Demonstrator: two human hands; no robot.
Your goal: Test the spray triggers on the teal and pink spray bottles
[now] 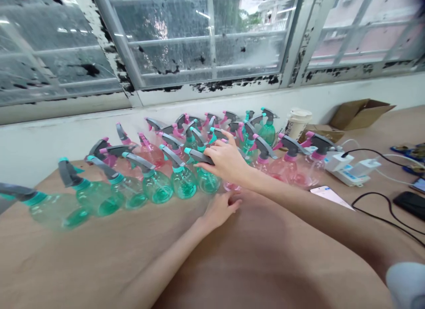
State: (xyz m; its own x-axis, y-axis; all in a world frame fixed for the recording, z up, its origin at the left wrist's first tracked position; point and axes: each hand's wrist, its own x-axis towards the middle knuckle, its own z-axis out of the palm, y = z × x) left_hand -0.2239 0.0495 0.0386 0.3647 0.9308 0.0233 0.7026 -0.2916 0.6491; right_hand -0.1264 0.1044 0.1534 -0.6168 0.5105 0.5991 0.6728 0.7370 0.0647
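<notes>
Rows of spray bottles with grey trigger heads stand close together on the wooden table; some are green with teal collars, others pink. My right hand (224,159) is closed over the grey head of a green spray bottle (208,181) in the front row. Low on the table in front of it, my left hand (222,208) has loosely curled fingers, thumb apart, with nothing visible between them. Its fingertips are close to the base of a pink spray bottle (231,185), mostly hidden behind my right hand and wrist. Whether they touch it I cannot tell.
On the right are a white power strip (347,171) with chargers and cables, a lit phone (330,196) and a black device (410,204). A lidded paper cup (298,123) and an open cardboard box (358,113) stand behind, near the windowed wall.
</notes>
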